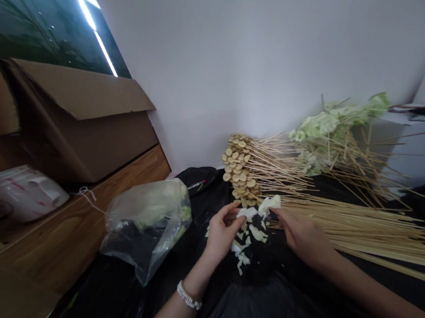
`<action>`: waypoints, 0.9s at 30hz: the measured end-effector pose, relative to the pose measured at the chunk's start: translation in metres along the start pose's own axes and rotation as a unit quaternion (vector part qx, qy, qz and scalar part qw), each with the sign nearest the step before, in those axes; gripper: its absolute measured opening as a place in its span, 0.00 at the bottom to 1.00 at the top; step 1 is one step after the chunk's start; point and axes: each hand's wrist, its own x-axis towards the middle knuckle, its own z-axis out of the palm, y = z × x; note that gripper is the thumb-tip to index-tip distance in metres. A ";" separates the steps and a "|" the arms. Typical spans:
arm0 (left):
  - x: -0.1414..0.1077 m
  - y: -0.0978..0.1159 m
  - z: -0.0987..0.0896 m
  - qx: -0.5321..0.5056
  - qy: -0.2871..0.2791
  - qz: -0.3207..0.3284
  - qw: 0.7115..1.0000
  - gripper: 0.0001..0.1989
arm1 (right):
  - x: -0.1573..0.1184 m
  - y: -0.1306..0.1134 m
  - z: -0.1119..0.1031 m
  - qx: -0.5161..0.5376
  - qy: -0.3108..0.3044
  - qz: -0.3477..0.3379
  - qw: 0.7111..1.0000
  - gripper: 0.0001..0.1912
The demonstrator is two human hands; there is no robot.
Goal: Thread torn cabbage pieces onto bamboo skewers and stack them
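My left hand (223, 231), with a white beaded bracelet on the wrist, pinches a pale cabbage piece (247, 213). To its right, my right hand (302, 233) has its fingers closed beside another cabbage piece (269, 204); whether a stick is in its grip is too small to tell. Loose cabbage scraps (258, 233) lie on the black plastic sheet (249, 299) between and below my hands. Just beyond them stands a stack of skewered round slices (240, 168), sticks pointing right. Many bare wooden sticks (363, 223) lie to the right, partly behind my right hand.
A clear plastic bag (149, 213) with pale green leaves sits at the left. Skewered cabbage leaves (328, 126) are piled at the back right. A large cardboard box (89, 138) and a white tub (23, 192) rest on a wooden surface (69, 223) at the left.
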 end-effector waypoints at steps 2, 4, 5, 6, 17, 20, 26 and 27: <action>0.004 0.001 -0.003 -0.086 0.037 -0.035 0.995 0.25 | -0.001 -0.001 0.000 0.003 0.007 -0.005 1.000 0.20; 0.005 0.003 -0.005 -0.169 0.049 -0.072 0.982 0.25 | -0.002 -0.004 0.001 0.002 0.007 -0.016 1.000 0.20; 0.006 0.004 -0.006 -0.200 0.049 -0.087 0.975 0.25 | -0.003 -0.005 0.002 0.000 0.002 -0.025 1.000 0.20; 0.006 0.006 -0.007 -0.224 0.044 -0.100 0.969 0.24 | -0.004 -0.007 0.002 -0.004 -0.005 -0.034 0.999 0.20; 0.001 0.010 -0.003 -0.283 0.005 -0.130 0.950 0.19 | -0.007 -0.014 0.007 -0.058 -0.044 -0.067 0.995 0.21; 0.001 0.010 -0.003 -0.282 0.003 -0.143 0.949 0.19 | -0.007 -0.015 0.008 -0.053 -0.058 -0.066 0.995 0.21; 0.001 0.013 -0.004 -0.302 -0.005 -0.168 0.938 0.16 | -0.008 -0.016 0.007 -0.047 -0.052 -0.072 0.995 0.22; 0.000 0.014 -0.004 -0.304 -0.008 -0.172 0.937 0.15 | -0.008 -0.016 0.008 -0.045 -0.050 -0.076 0.995 0.22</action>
